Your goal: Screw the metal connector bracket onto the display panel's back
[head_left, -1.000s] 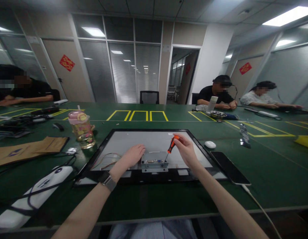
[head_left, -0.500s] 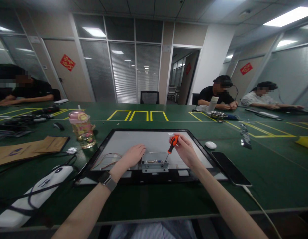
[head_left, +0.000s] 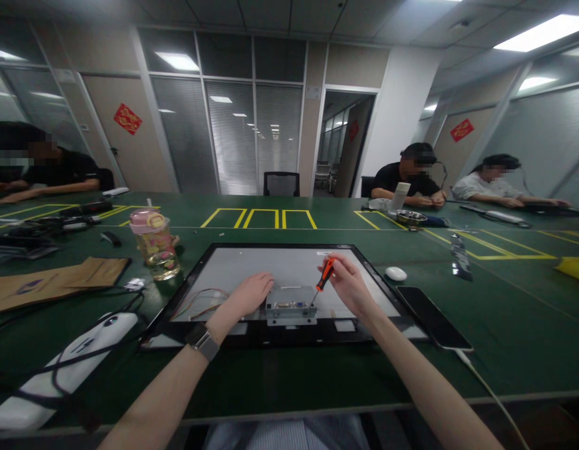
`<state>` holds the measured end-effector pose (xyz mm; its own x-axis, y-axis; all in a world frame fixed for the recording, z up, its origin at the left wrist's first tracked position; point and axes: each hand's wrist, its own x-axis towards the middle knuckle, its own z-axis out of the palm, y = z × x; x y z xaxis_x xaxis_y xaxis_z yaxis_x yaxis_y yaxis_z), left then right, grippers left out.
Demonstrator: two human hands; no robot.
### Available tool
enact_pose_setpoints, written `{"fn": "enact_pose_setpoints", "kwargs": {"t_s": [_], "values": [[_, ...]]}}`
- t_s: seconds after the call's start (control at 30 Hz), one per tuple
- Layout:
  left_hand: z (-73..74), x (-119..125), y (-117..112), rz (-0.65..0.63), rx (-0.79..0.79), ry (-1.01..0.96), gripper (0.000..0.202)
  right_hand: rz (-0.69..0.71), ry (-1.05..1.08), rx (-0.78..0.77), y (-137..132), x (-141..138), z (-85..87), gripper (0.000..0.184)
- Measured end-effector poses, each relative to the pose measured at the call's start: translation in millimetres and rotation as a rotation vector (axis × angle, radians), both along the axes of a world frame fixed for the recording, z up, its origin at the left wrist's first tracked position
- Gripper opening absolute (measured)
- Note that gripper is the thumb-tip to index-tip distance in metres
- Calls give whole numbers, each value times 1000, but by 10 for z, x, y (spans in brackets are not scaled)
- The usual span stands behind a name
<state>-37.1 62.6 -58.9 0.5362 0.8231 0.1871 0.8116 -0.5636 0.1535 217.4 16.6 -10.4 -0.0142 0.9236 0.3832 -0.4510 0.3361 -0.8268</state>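
My right hand is closed around the handle of an orange and black screwdriver. The screwdriver slants down to the left, its tip at the right end of a grey metal bracket with ports along its front. At the bracket's left end, my left hand grips it with bent fingers; the fingertips are partly hidden. Both hands are over a flat display panel with a black frame, lying on the table. Thin wires lie on the panel left of my left hand.
A pink-lidded bottle, a cardboard piece and a white power strip with black cable are to the left. On the right lie a phone on a cable and a white mouse. Several people sit across the green table.
The screwdriver's handle has turned slightly in my right hand while its tip stays at the bracket. My left hand and the panel have not visibly moved.
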Motion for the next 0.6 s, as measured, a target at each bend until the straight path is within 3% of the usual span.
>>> {"fn": "enact_pose_setpoints", "kwargs": {"t_s": [0.6], "values": [[-33,-22,20,-16,35,16,38,45,-63,40,-32,-2,37,25]]}}
